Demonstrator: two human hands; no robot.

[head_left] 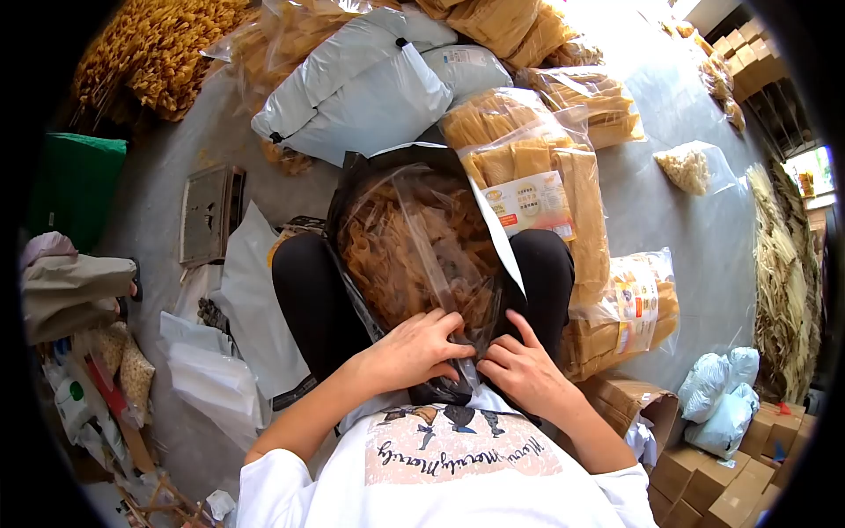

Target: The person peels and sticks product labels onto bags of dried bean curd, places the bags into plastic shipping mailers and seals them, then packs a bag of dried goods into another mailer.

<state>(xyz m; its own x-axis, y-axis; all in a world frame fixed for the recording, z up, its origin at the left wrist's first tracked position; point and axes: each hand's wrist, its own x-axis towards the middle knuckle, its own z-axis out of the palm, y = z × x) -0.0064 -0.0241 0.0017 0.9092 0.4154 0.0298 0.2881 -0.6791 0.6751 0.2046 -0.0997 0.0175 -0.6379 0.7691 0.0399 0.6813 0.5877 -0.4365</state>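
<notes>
Between my knees stands a mailer bag [349,180], black inside and pale outside, with its mouth open. Inside it sits a clear plastic bag [407,238] full of brown, curled dried pieces, perhaps dried leaves or petals. At the near end of the clear bag, my left hand [414,350] has bent fingers closed on the plastic. My right hand [521,365] is just to the right, its fingers curled on the same gathered plastic while the index finger points forward. The exact fingertip contact is partly hidden.
Stuffed grey mailer bags [361,92] lie ahead. Clear packs of tan dried strips [581,207] line the right side. Loose white mailers [216,378] and a metal-topped scale [209,214] are at left. Cardboard boxes [722,484] stand at lower right.
</notes>
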